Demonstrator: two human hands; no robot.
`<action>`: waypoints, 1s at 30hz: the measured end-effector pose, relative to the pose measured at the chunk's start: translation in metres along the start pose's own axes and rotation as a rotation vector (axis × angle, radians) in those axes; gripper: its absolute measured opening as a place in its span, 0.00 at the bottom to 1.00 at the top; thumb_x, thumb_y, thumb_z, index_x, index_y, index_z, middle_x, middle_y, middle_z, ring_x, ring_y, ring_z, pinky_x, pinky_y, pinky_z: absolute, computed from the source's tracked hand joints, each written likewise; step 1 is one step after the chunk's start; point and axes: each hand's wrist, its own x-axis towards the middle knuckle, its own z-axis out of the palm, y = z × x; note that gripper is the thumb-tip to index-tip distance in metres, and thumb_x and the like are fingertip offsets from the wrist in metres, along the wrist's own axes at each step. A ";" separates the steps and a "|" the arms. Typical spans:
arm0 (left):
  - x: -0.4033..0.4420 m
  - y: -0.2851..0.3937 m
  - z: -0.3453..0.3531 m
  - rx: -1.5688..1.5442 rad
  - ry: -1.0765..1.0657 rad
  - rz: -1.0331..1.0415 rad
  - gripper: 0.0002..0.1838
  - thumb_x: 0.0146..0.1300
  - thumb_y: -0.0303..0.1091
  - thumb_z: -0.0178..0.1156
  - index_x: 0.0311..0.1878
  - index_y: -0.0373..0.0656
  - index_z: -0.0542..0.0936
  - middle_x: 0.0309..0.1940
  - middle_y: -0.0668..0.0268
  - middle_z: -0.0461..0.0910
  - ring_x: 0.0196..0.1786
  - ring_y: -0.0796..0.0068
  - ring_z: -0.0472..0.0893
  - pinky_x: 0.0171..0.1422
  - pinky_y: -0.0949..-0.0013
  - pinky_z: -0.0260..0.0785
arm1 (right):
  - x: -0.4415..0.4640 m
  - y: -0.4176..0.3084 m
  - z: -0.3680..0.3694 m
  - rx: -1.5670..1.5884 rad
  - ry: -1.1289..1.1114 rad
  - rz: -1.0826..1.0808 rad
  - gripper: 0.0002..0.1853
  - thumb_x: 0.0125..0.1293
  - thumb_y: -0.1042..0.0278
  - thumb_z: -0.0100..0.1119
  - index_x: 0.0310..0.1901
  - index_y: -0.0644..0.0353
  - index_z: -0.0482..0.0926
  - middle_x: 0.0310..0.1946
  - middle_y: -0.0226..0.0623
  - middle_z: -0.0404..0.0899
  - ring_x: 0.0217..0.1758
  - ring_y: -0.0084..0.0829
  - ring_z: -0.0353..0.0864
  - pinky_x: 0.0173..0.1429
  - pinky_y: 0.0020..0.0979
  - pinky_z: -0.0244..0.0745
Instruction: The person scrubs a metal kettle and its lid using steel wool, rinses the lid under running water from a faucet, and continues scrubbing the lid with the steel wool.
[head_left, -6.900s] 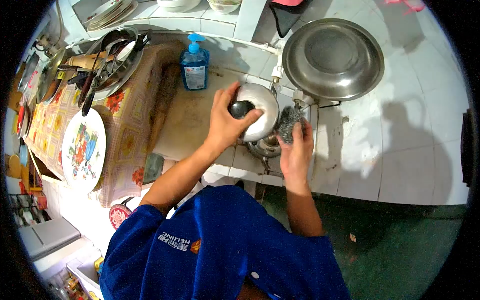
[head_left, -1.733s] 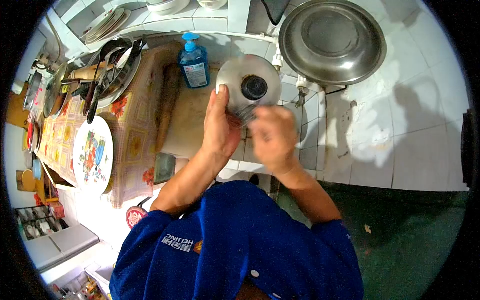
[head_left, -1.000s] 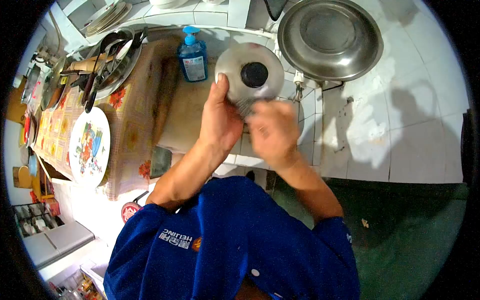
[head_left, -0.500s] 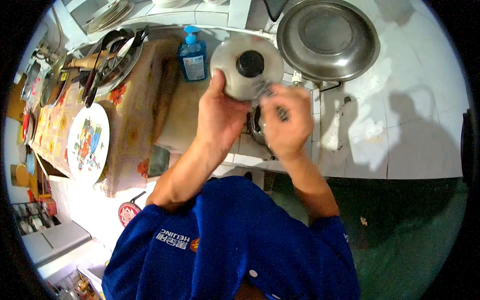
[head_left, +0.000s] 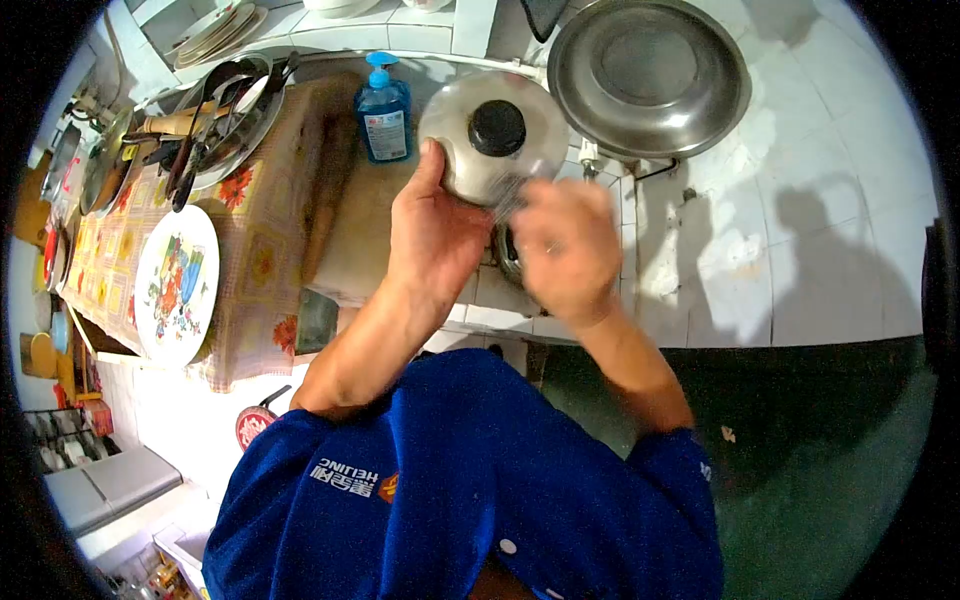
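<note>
My left hand grips the lower left edge of a round metal pot lid, thumb on top and fingers underneath. A black knob stands at the lid's middle. Against the lid's lower right edge, my right hand is closed and smeared by motion. A dark, wiry steel wool scrubber pokes out of its fingers and touches the lid; the rest is hidden in the hand. Behind my hands, part of a gas burner shows.
A blue soap pump bottle stands left of the lid. At the upper right lies an upturned metal pan on white tiles. On the left, a patterned tablecloth carries a white decorated tray and a basin of utensils.
The right hand and scrubber have shifted slightly left along the lid's lower edge. The left hand keeps its hold, and the lid has hardly moved.
</note>
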 end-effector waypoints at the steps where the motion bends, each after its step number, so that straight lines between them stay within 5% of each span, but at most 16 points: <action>1: -0.002 0.000 0.006 -0.018 0.035 0.008 0.21 0.73 0.47 0.44 0.62 0.48 0.70 0.58 0.65 0.75 0.61 0.64 0.73 0.68 0.56 0.61 | 0.005 0.009 -0.002 -0.014 0.100 0.173 0.12 0.46 0.84 0.66 0.33 0.60 0.79 0.39 0.39 0.81 0.42 0.38 0.78 0.49 0.34 0.74; 3: -0.005 0.001 0.006 -0.030 0.080 0.022 0.21 0.73 0.47 0.44 0.61 0.47 0.71 0.58 0.65 0.75 0.61 0.64 0.73 0.68 0.56 0.61 | 0.006 0.009 -0.001 -0.002 0.166 0.203 0.11 0.46 0.83 0.66 0.33 0.60 0.79 0.39 0.39 0.81 0.42 0.36 0.79 0.49 0.32 0.74; 5: 0.000 0.001 0.000 -0.042 0.041 0.007 0.20 0.73 0.47 0.45 0.61 0.48 0.71 0.59 0.66 0.75 0.61 0.64 0.73 0.69 0.56 0.59 | 0.000 -0.003 0.000 -0.018 -0.102 -0.186 0.09 0.50 0.82 0.66 0.33 0.61 0.78 0.39 0.40 0.81 0.42 0.37 0.79 0.49 0.31 0.74; 7: -0.002 0.000 0.004 -0.042 0.043 0.006 0.20 0.73 0.47 0.45 0.61 0.47 0.71 0.59 0.65 0.75 0.61 0.64 0.73 0.69 0.55 0.59 | 0.011 0.011 -0.003 0.033 0.159 0.251 0.09 0.49 0.81 0.67 0.33 0.60 0.80 0.39 0.40 0.82 0.42 0.38 0.80 0.48 0.33 0.75; 9: -0.003 0.002 0.002 -0.033 0.051 0.024 0.20 0.73 0.47 0.45 0.61 0.47 0.71 0.59 0.65 0.75 0.61 0.63 0.73 0.70 0.54 0.58 | 0.000 0.009 -0.005 -0.059 -0.021 -0.030 0.08 0.51 0.80 0.67 0.34 0.61 0.79 0.39 0.40 0.82 0.42 0.37 0.80 0.48 0.33 0.75; 13: -0.001 -0.001 0.001 -0.019 0.072 0.009 0.21 0.72 0.48 0.46 0.61 0.48 0.72 0.59 0.65 0.75 0.61 0.64 0.73 0.69 0.54 0.59 | 0.001 0.005 -0.002 0.018 0.024 0.038 0.07 0.54 0.77 0.63 0.34 0.57 0.79 0.39 0.42 0.81 0.41 0.44 0.79 0.47 0.39 0.74; 16: 0.000 0.000 -0.004 -0.022 0.055 0.000 0.21 0.71 0.49 0.47 0.61 0.49 0.72 0.59 0.66 0.74 0.62 0.63 0.72 0.69 0.54 0.59 | 0.000 -0.002 -0.002 0.018 -0.128 -0.222 0.10 0.48 0.82 0.66 0.33 0.61 0.79 0.38 0.40 0.82 0.41 0.37 0.79 0.47 0.34 0.75; 17: -0.001 0.000 -0.007 -0.040 0.037 -0.050 0.22 0.71 0.50 0.48 0.61 0.49 0.72 0.60 0.66 0.74 0.62 0.63 0.72 0.69 0.53 0.59 | 0.004 -0.004 -0.001 0.023 -0.121 -0.214 0.10 0.48 0.82 0.66 0.33 0.61 0.79 0.38 0.40 0.82 0.41 0.37 0.79 0.47 0.34 0.75; 19: -0.005 0.000 0.002 -0.066 0.050 0.007 0.21 0.71 0.49 0.48 0.61 0.49 0.72 0.60 0.65 0.74 0.64 0.63 0.71 0.69 0.51 0.58 | 0.019 -0.003 -0.003 0.066 0.186 0.280 0.10 0.46 0.83 0.65 0.31 0.61 0.79 0.38 0.41 0.82 0.40 0.39 0.79 0.46 0.34 0.75; 21: 0.000 0.002 -0.008 -0.056 0.084 -0.019 0.21 0.70 0.49 0.49 0.61 0.49 0.72 0.60 0.65 0.74 0.64 0.62 0.71 0.69 0.52 0.59 | 0.003 -0.001 0.001 -0.013 -0.103 -0.224 0.10 0.49 0.80 0.64 0.34 0.57 0.79 0.36 0.39 0.81 0.39 0.42 0.79 0.46 0.37 0.74; 23: 0.001 0.003 -0.009 -0.064 0.044 -0.026 0.21 0.71 0.49 0.49 0.60 0.49 0.72 0.60 0.65 0.74 0.64 0.62 0.71 0.69 0.52 0.60 | 0.002 0.009 0.001 -0.009 -0.056 -0.128 0.10 0.49 0.80 0.65 0.36 0.58 0.80 0.37 0.38 0.81 0.40 0.42 0.79 0.48 0.36 0.74; 25: -0.004 0.005 -0.002 -0.090 0.043 -0.008 0.21 0.71 0.50 0.48 0.60 0.49 0.72 0.59 0.66 0.75 0.62 0.63 0.73 0.69 0.52 0.61 | 0.019 0.034 -0.013 -0.082 0.189 0.285 0.09 0.51 0.79 0.67 0.36 0.60 0.80 0.37 0.37 0.81 0.42 0.38 0.80 0.49 0.33 0.74; 30: -0.010 0.006 0.000 -0.145 -0.081 -0.095 0.20 0.70 0.50 0.50 0.58 0.50 0.74 0.54 0.68 0.78 0.56 0.67 0.78 0.46 0.64 0.73 | 0.025 0.021 -0.037 0.325 0.447 0.441 0.13 0.59 0.80 0.63 0.45 0.66 0.74 0.43 0.43 0.80 0.47 0.30 0.79 0.55 0.32 0.74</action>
